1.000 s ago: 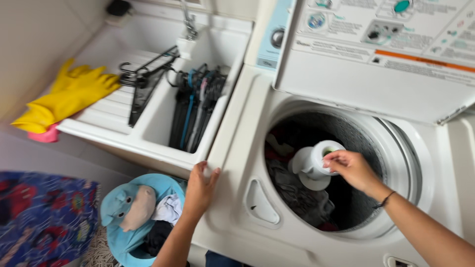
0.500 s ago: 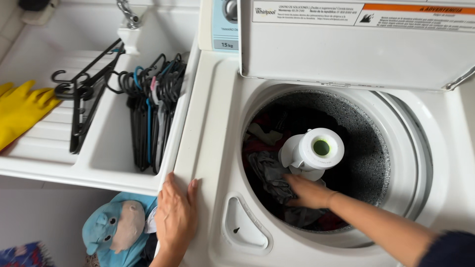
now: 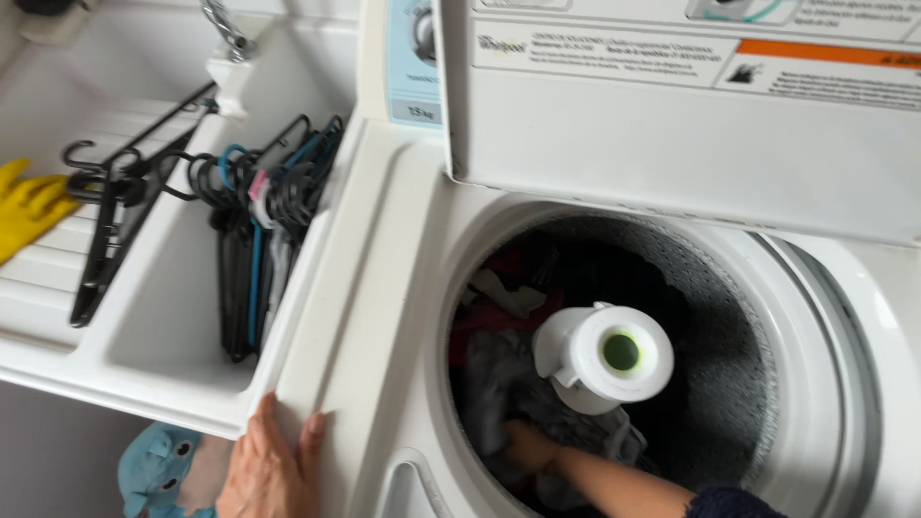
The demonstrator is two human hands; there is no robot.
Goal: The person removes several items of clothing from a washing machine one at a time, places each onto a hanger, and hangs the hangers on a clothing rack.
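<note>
The person is leaning over an open top-loading washer (image 3: 384,288), its lid (image 3: 672,134) standing upright at the far side. The right hand (image 3: 526,443) is reaching down into the drum (image 3: 729,384), at the near left of the white agitator (image 3: 604,357). It is pressing into the clothes (image 3: 499,374), a heap of dark grey and red pieces lying around the agitator's left side. The fingers are buried in the cloth, so I cannot tell whether they are gripping it or lying loose. The forearm is coming in from the near right, with a dark sleeve (image 3: 734,503) showing at the bottom edge.

The left hand (image 3: 271,470) is lying flat and open on the washer's near left corner, fingers spread and pointing far, holding nothing.

Just left of the washer a white sink (image 3: 144,355) is sitting. A bunch of hangers (image 3: 254,221), mostly black with a few blue ones, is hanging into its basin, and more black ones are lying on the ribbed board to the left. A yellow glove (image 3: 27,209) is resting on the far left edge. A tap (image 3: 225,34) is showing at the far side of the sink. Below the sink, near the left hand, a blue basket (image 3: 153,470) is peeking out.
</note>
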